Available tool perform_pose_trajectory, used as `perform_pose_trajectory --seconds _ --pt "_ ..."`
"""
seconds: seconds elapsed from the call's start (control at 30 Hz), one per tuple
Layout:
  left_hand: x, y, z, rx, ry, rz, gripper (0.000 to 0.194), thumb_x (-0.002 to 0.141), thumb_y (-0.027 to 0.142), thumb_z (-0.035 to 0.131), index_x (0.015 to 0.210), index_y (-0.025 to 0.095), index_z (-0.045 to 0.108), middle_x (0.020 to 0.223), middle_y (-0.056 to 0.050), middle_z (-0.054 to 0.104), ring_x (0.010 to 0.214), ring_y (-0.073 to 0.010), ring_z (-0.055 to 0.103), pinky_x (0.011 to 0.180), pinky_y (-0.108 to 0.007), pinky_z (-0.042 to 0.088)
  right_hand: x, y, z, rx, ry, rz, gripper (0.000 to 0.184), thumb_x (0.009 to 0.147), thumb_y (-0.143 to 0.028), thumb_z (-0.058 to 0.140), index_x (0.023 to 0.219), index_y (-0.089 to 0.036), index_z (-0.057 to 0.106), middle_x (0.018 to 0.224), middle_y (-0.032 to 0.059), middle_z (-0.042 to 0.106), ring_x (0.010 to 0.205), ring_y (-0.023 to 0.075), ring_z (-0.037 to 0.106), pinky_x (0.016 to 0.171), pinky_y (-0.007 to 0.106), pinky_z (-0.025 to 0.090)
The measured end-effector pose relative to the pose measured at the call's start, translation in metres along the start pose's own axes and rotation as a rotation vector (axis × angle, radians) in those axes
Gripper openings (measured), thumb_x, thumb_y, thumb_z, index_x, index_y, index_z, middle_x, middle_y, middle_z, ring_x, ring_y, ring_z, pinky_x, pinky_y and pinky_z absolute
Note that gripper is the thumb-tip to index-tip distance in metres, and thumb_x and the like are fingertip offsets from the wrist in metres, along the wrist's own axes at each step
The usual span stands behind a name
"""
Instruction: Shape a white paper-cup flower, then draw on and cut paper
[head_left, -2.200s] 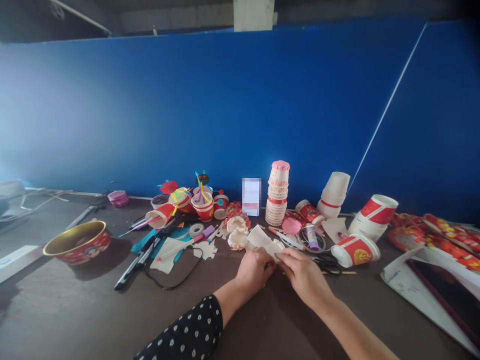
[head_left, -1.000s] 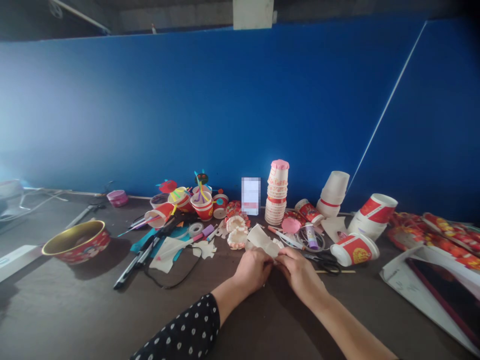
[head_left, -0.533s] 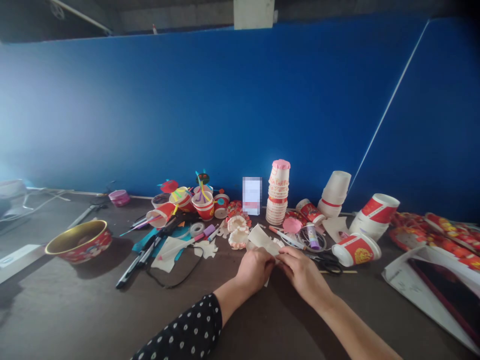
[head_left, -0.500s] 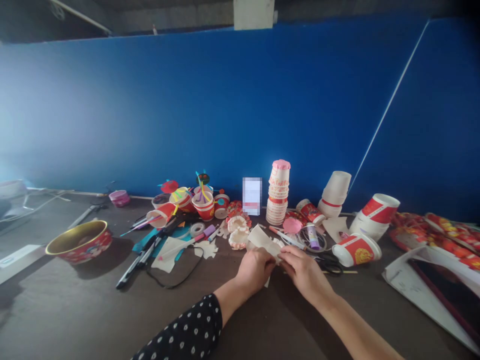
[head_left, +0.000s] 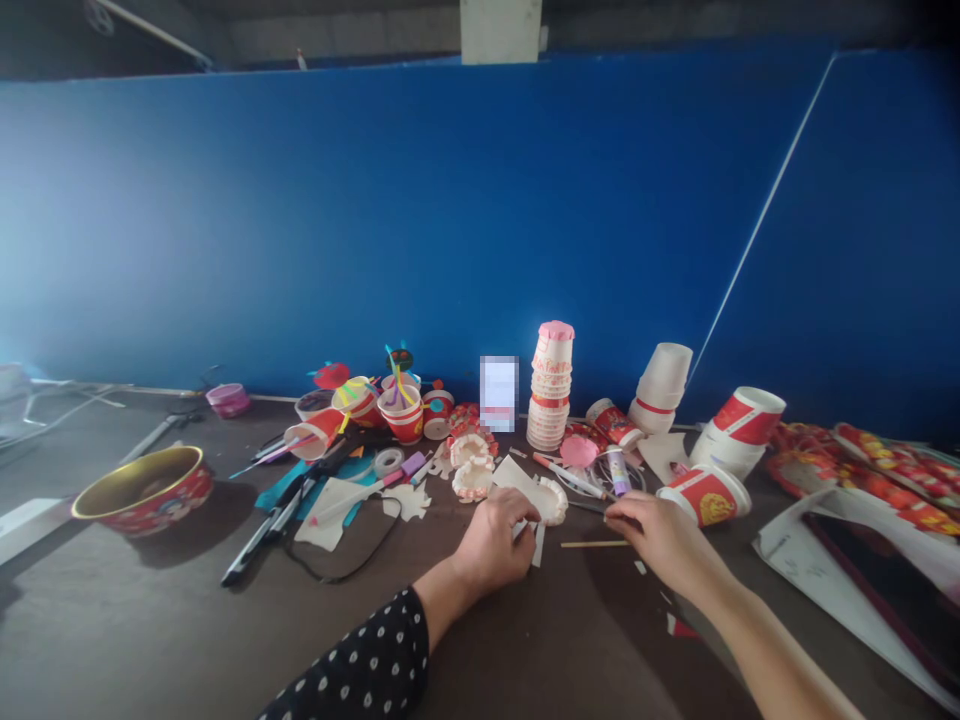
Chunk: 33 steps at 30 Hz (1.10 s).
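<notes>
My left hand point(head_left: 499, 540) is closed on a piece of white paper point(head_left: 517, 475), with its fingers curled over the near edge. Beside the paper lies a curved paper piece with a scalloped white rim point(head_left: 553, 503). My right hand point(head_left: 667, 535) is apart from the paper, its fingertips pinched together over a pair of dark scissors point(head_left: 589, 507). The blades show to the left of the fingers, while the handles are hidden under the hand. A thin wooden stick point(head_left: 592, 544) lies just in front of the scissors.
Behind my hands stand a tall stack of paper cups point(head_left: 550, 400) and a glue stick point(head_left: 618, 470). Red-and-white cups point(head_left: 709, 495) lie to the right, near a phone point(head_left: 877, 570). A gold-lined bowl point(head_left: 146, 490) and a black pen point(head_left: 255, 545) are on the left.
My right hand has let go of the white paper and moved right, onto the scissors. My left hand keeps its hold on the paper. The view has shifted slightly.
</notes>
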<state>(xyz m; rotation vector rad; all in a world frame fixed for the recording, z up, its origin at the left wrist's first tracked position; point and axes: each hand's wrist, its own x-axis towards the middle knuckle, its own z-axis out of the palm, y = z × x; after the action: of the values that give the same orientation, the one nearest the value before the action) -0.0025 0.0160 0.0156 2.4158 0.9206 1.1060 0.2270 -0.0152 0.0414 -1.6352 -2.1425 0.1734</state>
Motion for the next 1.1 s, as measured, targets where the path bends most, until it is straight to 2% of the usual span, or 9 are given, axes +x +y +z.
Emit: perform_pose_trajectory --seconds 0.07,0.17,0.23,0.33,0.4,0.53,0.77,0.87,1.1 --pt "0.001 0.003 -0.010 -0.044 -0.083 0.099 0.022 0.058 0.007 0.046 0.075 0.014 0.057 0.075 -0.005 0.058 0.077 -0.0161 0.050 0.074 -0.027 0.040 -0.001 -0.003 0.000 0.008 -0.054 -0.029 0.020 0.079 -0.024 0.045 0.077 -0.022 0.064 0.079 0.0022 0.064 0.073 0.0163 0.059 0.065 0.025 0.041" --pt "0.003 0.006 -0.023 -0.051 -0.230 0.186 0.024 0.055 0.016 0.056 0.079 0.016 0.056 0.080 -0.005 0.057 0.078 -0.0173 0.049 0.077 -0.029 0.039 -0.002 -0.007 0.005 0.022 -0.099 -0.077 0.017 0.078 -0.021 0.047 0.080 -0.021 0.064 0.081 0.0025 0.063 0.078 0.0163 0.058 0.068 0.025 0.040" --pt "0.004 0.006 -0.025 -0.016 -0.309 0.215 0.025 0.054 0.021 0.061 0.078 0.016 0.056 0.077 -0.004 0.056 0.076 -0.0173 0.048 0.076 -0.029 0.039 -0.002 -0.008 0.008 0.031 -0.119 -0.094 0.015 0.077 -0.020 0.049 0.082 -0.021 0.064 0.083 0.0028 0.062 0.080 0.0164 0.057 0.070 0.025 0.039" --pt "0.004 0.001 -0.021 0.067 -0.367 0.235 0.012 0.060 0.019 0.059 0.072 0.017 0.057 0.071 -0.003 0.056 0.073 -0.0152 0.049 0.074 -0.027 0.038 -0.003 -0.008 0.013 0.031 -0.143 -0.102 0.014 0.075 -0.019 0.051 0.083 -0.021 0.063 0.083 0.0031 0.062 0.083 0.0170 0.055 0.071 0.025 0.039" --pt "0.002 -0.003 -0.015 0.111 -0.376 0.240 0.004 0.067 0.018 0.055 0.069 0.017 0.058 0.071 -0.003 0.057 0.073 -0.0140 0.050 0.072 -0.025 0.038 -0.003 -0.009 0.014 0.025 -0.148 -0.110 0.014 0.076 -0.018 0.051 0.081 -0.021 0.063 0.082 0.0027 0.061 0.083 0.0169 0.054 0.071 0.025 0.038" --pt "-0.002 -0.011 -0.004 0.154 -0.383 0.258 0.015 0.077 0.025 0.051 0.070 0.017 0.061 0.073 -0.003 0.060 0.074 -0.0136 0.051 0.070 -0.025 0.038 -0.003 -0.012 0.017 -0.005 -0.146 -0.133 0.016 0.078 -0.016 0.046 0.071 -0.020 0.060 0.076 0.0016 0.059 0.078 0.0153 0.053 0.069 0.024 0.037" --pt "-0.004 -0.009 -0.001 0.235 -0.395 0.252 0.016 0.077 0.025 0.050 0.071 0.018 0.063 0.074 -0.002 0.061 0.075 -0.0142 0.052 0.069 -0.025 0.037 -0.004 -0.021 0.020 -0.056 -0.080 -0.155 0.018 0.080 -0.014 0.041 0.070 -0.019 0.055 0.075 0.0020 0.055 0.077 0.0151 0.052 0.068 0.025 0.036" --pt "-0.003 -0.005 0.000 0.258 -0.379 0.206 0.016 0.078 0.026 0.050 0.072 0.018 0.062 0.074 -0.002 0.061 0.075 -0.0147 0.053 0.070 -0.026 0.037 -0.005 -0.027 0.021 -0.040 -0.058 -0.160 0.017 0.081 -0.017 0.041 0.071 -0.019 0.055 0.076 0.0023 0.055 0.078 0.0156 0.051 0.067 0.025 0.036" --pt "-0.003 -0.001 0.004 0.262 -0.336 0.029 0.017 0.074 0.034 0.058 0.079 0.017 0.059 0.079 -0.002 0.061 0.077 -0.0158 0.054 0.068 -0.026 0.037 -0.005 -0.036 0.028 -0.016 -0.115 -0.176 0.017 0.079 -0.014 0.042 0.074 -0.018 0.058 0.078 0.0028 0.056 0.078 0.0155 0.052 0.067 0.025 0.037"
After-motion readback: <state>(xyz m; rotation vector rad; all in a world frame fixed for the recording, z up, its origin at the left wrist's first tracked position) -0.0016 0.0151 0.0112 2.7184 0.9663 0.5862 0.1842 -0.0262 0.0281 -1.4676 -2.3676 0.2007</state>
